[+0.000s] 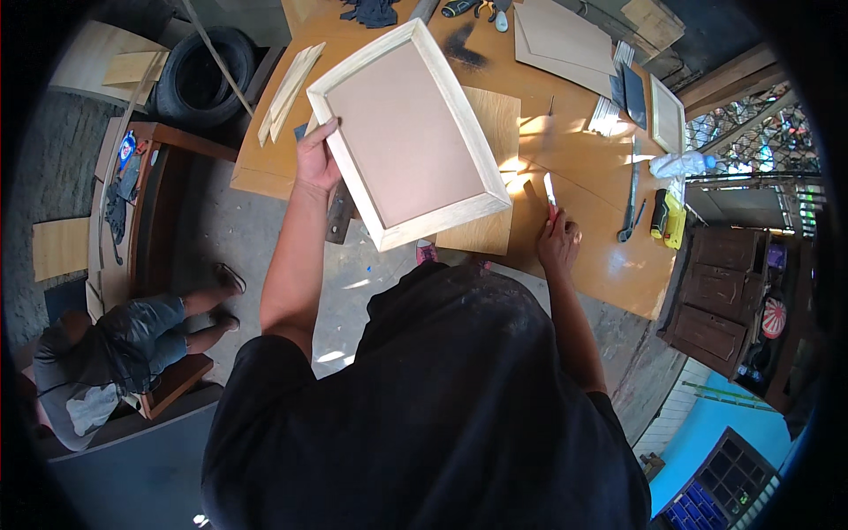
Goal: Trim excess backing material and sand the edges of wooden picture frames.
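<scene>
My left hand (318,159) grips the left side of a pale wooden frame (446,212) with a flat pinkish-brown backing panel (402,132) inside it. The frame is lifted toward me, over the table, tilted a little. In my right hand (559,243) is a utility knife (549,196) with a red handle, its bright blade pointing away from me near the table top. A rectangular wooden board (490,221) lies on the table partly behind the frame. The fingers of my left hand under the frame are hidden.
The brown table (609,265) carries thin wood strips (291,88), flat sheets (561,40), another frame (667,115), a plastic bottle (680,165), a yellow tool (674,223) and pliers (485,11). A person (124,344) sits at the left near a tyre (205,75).
</scene>
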`<state>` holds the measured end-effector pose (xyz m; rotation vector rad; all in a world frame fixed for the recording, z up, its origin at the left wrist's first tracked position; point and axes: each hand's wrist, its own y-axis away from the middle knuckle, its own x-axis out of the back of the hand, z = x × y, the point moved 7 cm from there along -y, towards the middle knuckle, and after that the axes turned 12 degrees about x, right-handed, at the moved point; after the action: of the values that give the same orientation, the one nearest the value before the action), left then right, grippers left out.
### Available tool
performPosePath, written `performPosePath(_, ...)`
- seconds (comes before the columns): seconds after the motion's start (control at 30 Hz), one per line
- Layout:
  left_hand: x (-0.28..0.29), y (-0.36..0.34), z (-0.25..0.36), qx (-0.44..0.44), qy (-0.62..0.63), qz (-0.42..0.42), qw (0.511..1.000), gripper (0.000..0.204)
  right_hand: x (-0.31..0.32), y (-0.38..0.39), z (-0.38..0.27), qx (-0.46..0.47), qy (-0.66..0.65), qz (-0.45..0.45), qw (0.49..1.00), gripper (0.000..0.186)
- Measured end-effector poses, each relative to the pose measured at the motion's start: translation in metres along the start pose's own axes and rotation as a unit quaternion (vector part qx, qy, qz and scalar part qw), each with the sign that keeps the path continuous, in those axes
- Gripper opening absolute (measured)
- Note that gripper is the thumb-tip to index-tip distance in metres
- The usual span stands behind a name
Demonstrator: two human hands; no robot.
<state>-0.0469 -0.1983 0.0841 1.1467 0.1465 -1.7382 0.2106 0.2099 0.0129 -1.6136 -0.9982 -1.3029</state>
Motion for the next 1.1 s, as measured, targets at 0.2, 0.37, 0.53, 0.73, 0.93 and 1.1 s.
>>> performPosePath(0.2,-0.021,-0.003,0.041,-0.02,-0.118,0.001,0.993,0.046,0.023,-0.006,-0.015,-0.012,0.022,-0.016,1.0,0.057)
performPosePath(0.37,-0.061,-0.007,0.051,0.014,-0.256,0.018,0.966,0.054,0.049,-0.039,-0.063,-0.02,-0.487,-0.005,0.873,0.058)
performPosePath(0.53,-0.084,-0.04,0.024,0.136,-0.3,-0.025,0.944,0.05,0.094,-0.049,-0.172,-0.087,-0.847,-0.27,0.45,0.048)
performPosePath(0.73,-0.111,-0.042,0.0,0.203,-0.146,-0.153,0.956,0.056,0.091,-0.049,-0.172,-0.128,-0.861,-0.208,0.446,0.035)
performPosePath(0.93,-0.13,-0.005,-0.015,0.061,0.055,-0.237,0.968,0.06,0.099,-0.045,-0.174,-0.107,-0.901,-0.078,0.413,0.032)
performPosePath(1.1,-0.147,0.016,-0.039,0.013,0.005,-0.22,0.975,0.052,0.089,-0.045,-0.166,-0.114,-0.912,-0.057,0.389,0.031)
